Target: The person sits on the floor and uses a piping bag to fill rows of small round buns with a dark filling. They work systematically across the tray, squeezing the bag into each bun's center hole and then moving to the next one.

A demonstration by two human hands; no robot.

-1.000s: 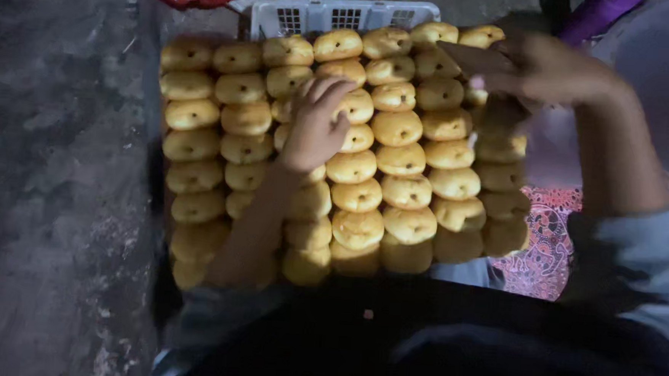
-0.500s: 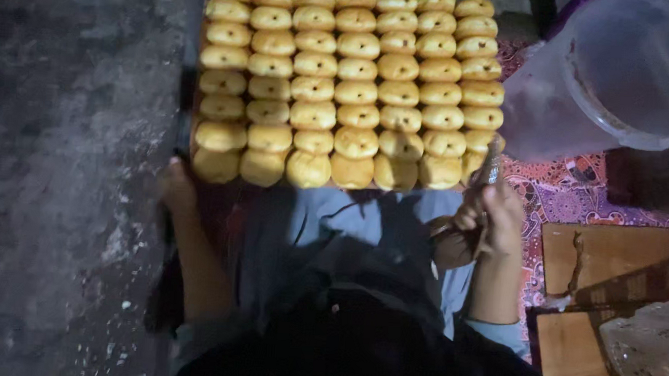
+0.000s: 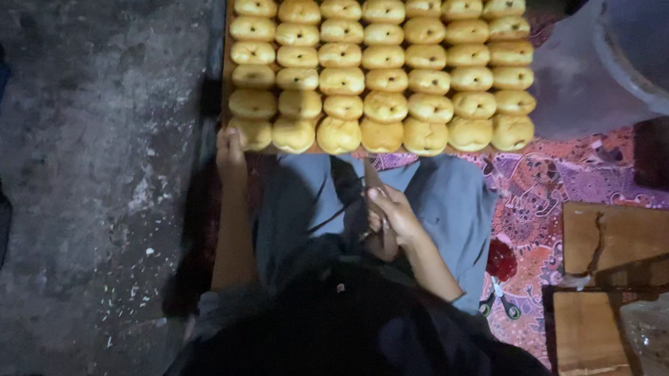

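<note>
Tray (image 3: 224, 91), flat, dark-rimmed, resting on the ground ahead of the seated person's knees; long axis runs away from the person, and the far end is cut off by the top of the view. Contents: golden-yellow round buns (image 3: 384, 105), packed touching one another in straight rows of 6 across, 7 rows in view, each bun with a small dark dimple on top. Left hand (image 3: 231, 146): at the tray's near-left corner, fingers against the edge just below the corner bun; whether it clamps the rim or only rests there cannot be told. Right hand (image 3: 390, 214): over the lap, above the grey trousers (image 3: 448, 209), fingers closed around a thin dark pointed item (image 3: 369, 174) whose tip aims up toward the tray; its kind is too dim to tell. Translucent plastic bucket (image 3: 623, 58): right of the tray, upper right of view, contents not discernible. Patterned purple-pink cloth (image 3: 548, 184): under the person and bucket. Wooden boards (image 3: 622, 241): at right, on the cloth. Bare grey concrete floor (image 3: 84, 160): at left.
</note>
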